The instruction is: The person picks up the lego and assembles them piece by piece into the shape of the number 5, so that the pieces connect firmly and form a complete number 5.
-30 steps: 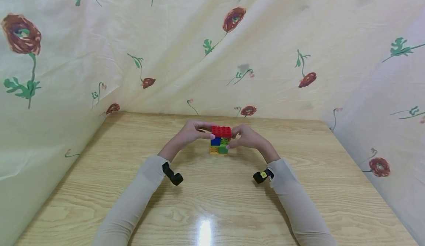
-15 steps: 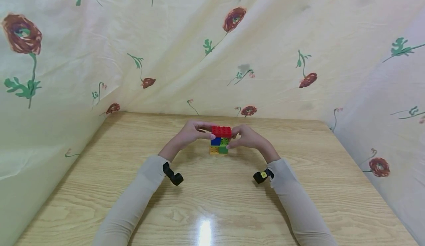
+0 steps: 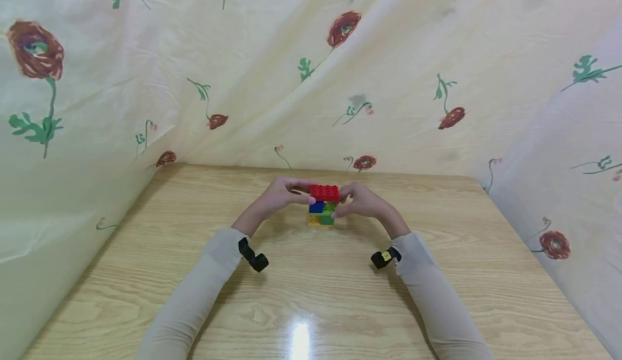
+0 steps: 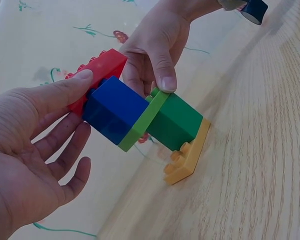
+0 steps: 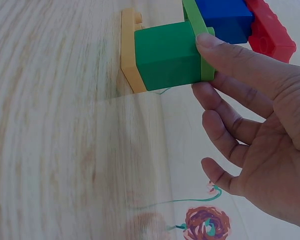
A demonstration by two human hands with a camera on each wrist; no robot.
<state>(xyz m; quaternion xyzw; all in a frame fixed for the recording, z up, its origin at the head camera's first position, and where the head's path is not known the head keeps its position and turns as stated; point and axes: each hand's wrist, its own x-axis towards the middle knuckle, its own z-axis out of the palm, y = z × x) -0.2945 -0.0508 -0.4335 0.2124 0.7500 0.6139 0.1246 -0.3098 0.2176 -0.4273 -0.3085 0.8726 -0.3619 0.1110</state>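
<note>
A stack of toy building bricks stands on the wooden table (image 3: pixel 311 279). From the bottom it has a yellow-orange flat brick (image 4: pixel 189 160), a dark green brick (image 4: pixel 174 122), a light green flat brick (image 4: pixel 142 125), a blue brick (image 4: pixel 117 110) and a red brick (image 3: pixel 324 192) on top. My left hand (image 3: pixel 278 194) pinches the red brick between thumb and fingers, its lower fingers loosely bent. On the other side, my right hand (image 3: pixel 362 201) pinches the light green brick, thumb at its edge, as the right wrist view shows. Some fingertips are hidden behind the bricks.
A pale cloth (image 3: pixel 252 68) with printed red flowers hangs behind the table and along both sides. Black wrist cameras sit on the left wrist (image 3: pixel 252 256) and right wrist (image 3: pixel 385 257). Light glares off the tabletop near the front.
</note>
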